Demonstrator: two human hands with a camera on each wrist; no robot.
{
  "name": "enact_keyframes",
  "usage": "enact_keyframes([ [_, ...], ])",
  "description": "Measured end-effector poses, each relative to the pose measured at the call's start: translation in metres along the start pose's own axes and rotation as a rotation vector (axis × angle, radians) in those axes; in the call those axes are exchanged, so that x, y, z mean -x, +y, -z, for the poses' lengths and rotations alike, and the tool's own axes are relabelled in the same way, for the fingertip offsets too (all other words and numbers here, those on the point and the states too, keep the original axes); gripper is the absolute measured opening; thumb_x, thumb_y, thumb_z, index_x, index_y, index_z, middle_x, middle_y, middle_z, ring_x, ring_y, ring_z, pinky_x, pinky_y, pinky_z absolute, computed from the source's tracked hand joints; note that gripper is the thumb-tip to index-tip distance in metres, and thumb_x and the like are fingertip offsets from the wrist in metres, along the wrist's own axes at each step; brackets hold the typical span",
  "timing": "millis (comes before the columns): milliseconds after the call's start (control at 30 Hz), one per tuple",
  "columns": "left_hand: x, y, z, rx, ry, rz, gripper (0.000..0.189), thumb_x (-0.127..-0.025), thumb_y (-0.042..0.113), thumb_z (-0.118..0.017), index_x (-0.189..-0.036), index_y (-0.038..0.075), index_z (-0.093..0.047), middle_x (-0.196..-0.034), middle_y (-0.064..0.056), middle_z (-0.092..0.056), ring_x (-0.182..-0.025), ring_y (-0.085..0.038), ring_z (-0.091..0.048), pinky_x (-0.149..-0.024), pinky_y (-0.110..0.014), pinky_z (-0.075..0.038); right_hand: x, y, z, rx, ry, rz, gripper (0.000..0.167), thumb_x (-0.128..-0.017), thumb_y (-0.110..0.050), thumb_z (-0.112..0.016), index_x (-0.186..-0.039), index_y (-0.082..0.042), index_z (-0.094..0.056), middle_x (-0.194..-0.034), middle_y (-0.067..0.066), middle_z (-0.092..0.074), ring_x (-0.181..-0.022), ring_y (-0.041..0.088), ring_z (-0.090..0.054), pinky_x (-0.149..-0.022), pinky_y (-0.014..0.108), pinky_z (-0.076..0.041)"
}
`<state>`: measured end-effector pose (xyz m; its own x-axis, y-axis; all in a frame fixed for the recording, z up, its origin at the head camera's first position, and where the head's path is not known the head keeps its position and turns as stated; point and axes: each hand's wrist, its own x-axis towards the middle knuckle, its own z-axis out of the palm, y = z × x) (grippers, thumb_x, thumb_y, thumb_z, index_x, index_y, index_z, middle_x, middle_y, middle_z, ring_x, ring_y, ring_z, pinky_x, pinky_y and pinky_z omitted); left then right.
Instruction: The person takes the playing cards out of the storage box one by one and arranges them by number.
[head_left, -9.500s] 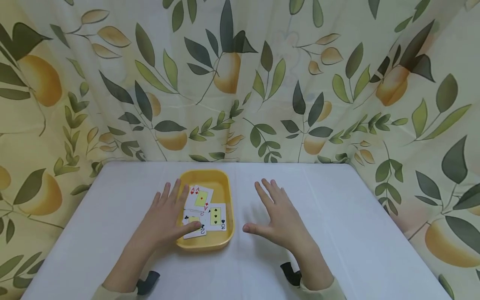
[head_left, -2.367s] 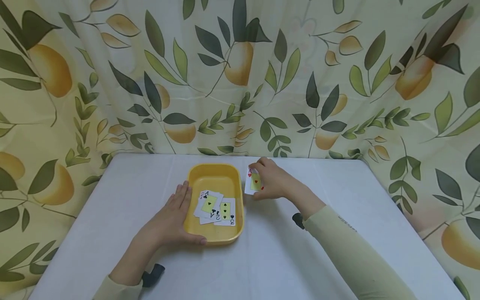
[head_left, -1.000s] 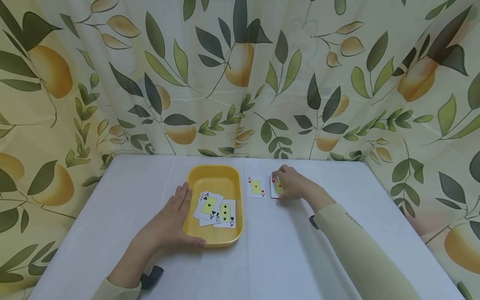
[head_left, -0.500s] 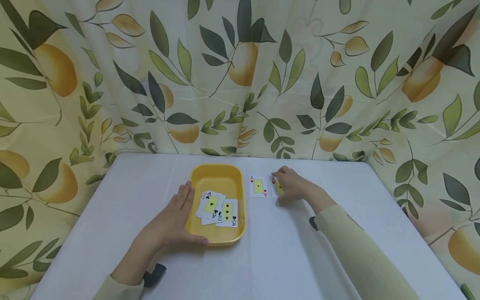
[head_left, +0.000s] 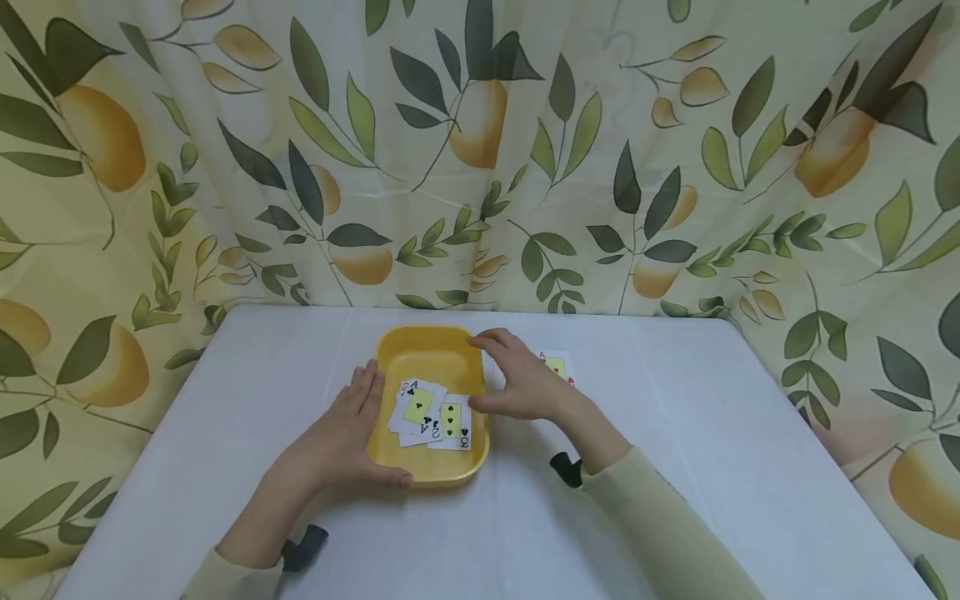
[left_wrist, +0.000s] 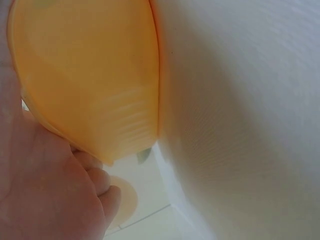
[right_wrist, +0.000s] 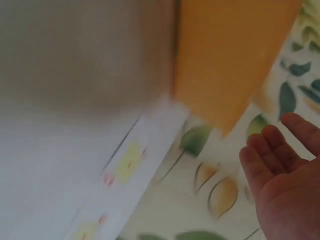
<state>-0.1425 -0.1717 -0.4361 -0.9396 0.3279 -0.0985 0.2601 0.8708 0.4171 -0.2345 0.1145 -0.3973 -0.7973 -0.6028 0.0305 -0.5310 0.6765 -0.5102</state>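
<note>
a yellow tray (head_left: pixel 431 482) on the white surface (head_left: pixel 292 358) holds overlapping face-up cards: an ace of clubs (head_left: pixel 418 406) over a two (head_left: pixel 408 442), with a black three (head_left: pixel 451 422) at the right. the left hand's (head_left: pixel 337 437) grip, fingers straight, thumb apart, touches its left side; the right hand's (head_left: pixel 525 379) empty grip is spread by its right rim. a red ace (head_left: pixel 557 364) lies face-up outside.

A: What do you wear on your arms?
B: You wear a pale beige-green left sleeve (head_left: pixel 234 577) and a matching right sleeve (head_left: pixel 667 533).
A: And at the cuffs?
B: Beside your left hand's (head_left: pixel 337 442) wrist, a black angular fitting (head_left: pixel 305 547); beside your right hand's (head_left: pixel 525 385), a similar black piece (head_left: pixel 566 469).
</note>
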Motion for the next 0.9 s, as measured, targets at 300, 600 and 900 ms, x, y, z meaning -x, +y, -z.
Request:
enact_keyframes([
  [300, -0.004, -0.003, 0.002, -0.021, 0.027, -0.051, 0.151, -0.055, 0.093, -0.064, -0.158, -0.002, -0.008, -0.167, -0.016, 0.003, -0.154, -0.035, 0.0, -0.124, -0.051, -0.016, -0.009, -0.04, -0.042, 0.038, -0.049, 0.031, 0.088, -0.077, -0.047, -0.077, -0.152, -0.016, -0.042, -0.151, 0.002, -0.04, -0.135, 0.019, -0.042, -0.112, 0.039, -0.043],
  [600, 0.001, -0.006, -0.002, -0.034, 0.058, -0.083, 0.15, -0.056, 0.093, -0.064, -0.158, -0.003, -0.01, -0.167, -0.018, 0.001, -0.154, -0.038, -0.003, -0.123, -0.052, -0.018, -0.017, -0.055, -0.072, 0.298, -0.11, 0.105, 0.076, -0.084, -0.045, -0.073, -0.15, -0.019, -0.047, -0.148, 0.002, -0.048, -0.132, 0.022, -0.048, -0.106, 0.038, -0.048],
  [900, 0.002, -0.007, -0.002, -0.014, 0.067, -0.074, 0.149, -0.056, 0.092, -0.064, -0.158, -0.004, -0.011, -0.167, -0.018, 0.001, -0.154, -0.037, -0.003, -0.123, -0.052, -0.019, -0.016, -0.055, -0.081, 0.456, -0.144, 0.147, 0.038, -0.081, -0.044, -0.073, -0.116, -0.03, -0.07, -0.144, -0.001, -0.055, -0.134, 0.023, -0.048, -0.113, 0.039, -0.04],
])
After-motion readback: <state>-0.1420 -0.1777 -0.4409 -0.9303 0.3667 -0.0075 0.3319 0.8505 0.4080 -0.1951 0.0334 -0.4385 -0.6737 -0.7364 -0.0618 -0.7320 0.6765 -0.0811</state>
